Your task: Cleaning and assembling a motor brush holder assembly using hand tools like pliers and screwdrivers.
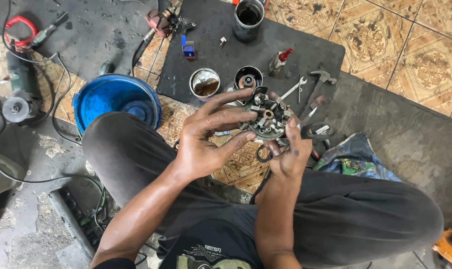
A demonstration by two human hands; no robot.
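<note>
- Dark-trousered knees frame both hands, raised over the lap.
- Round brush-holder plate sits at centre, pinched between both hands: left hand fingers curled on its nine o'clock edge, right hand cradling it from five o'clock.
- Step, as I judge it: inspecting or seating the brushes; next calls for a steady hold and fine fingertip work.
- Possibly a rubber ring hangs beneath.
- Black mat at twelve o'clock holds cans, spanner, hammer; blue bucket at ten; patterned tile floor.

Round metal brush plate (greasy), face-up
</note>
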